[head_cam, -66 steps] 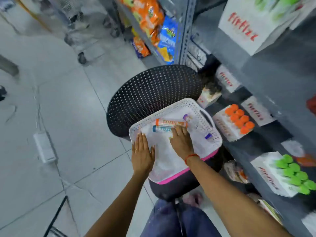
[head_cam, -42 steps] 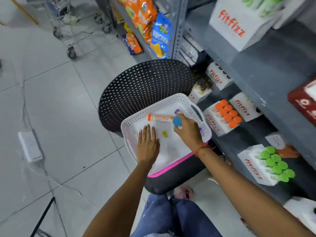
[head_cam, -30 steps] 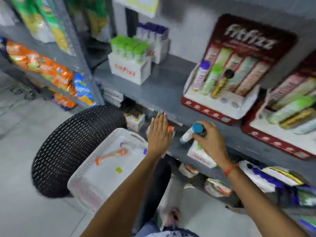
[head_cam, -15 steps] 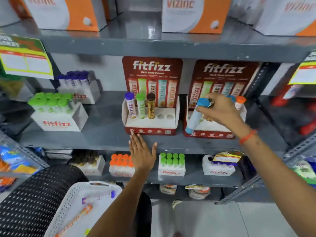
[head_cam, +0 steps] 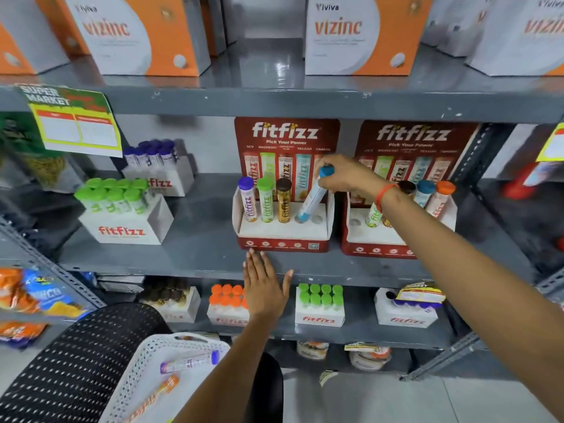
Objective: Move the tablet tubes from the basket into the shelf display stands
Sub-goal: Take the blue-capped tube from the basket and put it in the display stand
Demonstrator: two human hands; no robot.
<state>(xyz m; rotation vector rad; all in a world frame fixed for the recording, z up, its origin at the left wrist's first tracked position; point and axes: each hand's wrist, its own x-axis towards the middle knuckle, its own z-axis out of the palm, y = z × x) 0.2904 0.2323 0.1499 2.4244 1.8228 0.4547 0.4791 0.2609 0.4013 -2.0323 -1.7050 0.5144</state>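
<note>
My right hand [head_cam: 346, 175] grips a blue-capped tablet tube [head_cam: 314, 196] by its top, tilted, with its lower end at the fourth hole of the left red fitfizz display stand [head_cam: 282, 236]. That stand holds purple-, green- and brown-capped tubes upright; its fifth hole is bare. My left hand [head_cam: 264, 285] lies flat and open against the shelf edge just below the stand. The white basket [head_cam: 143, 358] sits low on a black perforated chair, with a purple-capped tube [head_cam: 189, 361] and an orange tube [head_cam: 155, 395] lying in it.
A second red fitfizz stand [head_cam: 396, 236] to the right holds several tubes behind my right arm. White fitfizz boxes of green tubes [head_cam: 122, 212] and purple tubes [head_cam: 155, 166] stand to the left. Vizinc cartons [head_cam: 137, 35] fill the shelf above; more tube boxes sit on the shelf below.
My right hand carried the blue-capped tube from the basket up to the shelf, then leftward from the right stand to the left one. My left hand rose from the basket to the shelf edge.
</note>
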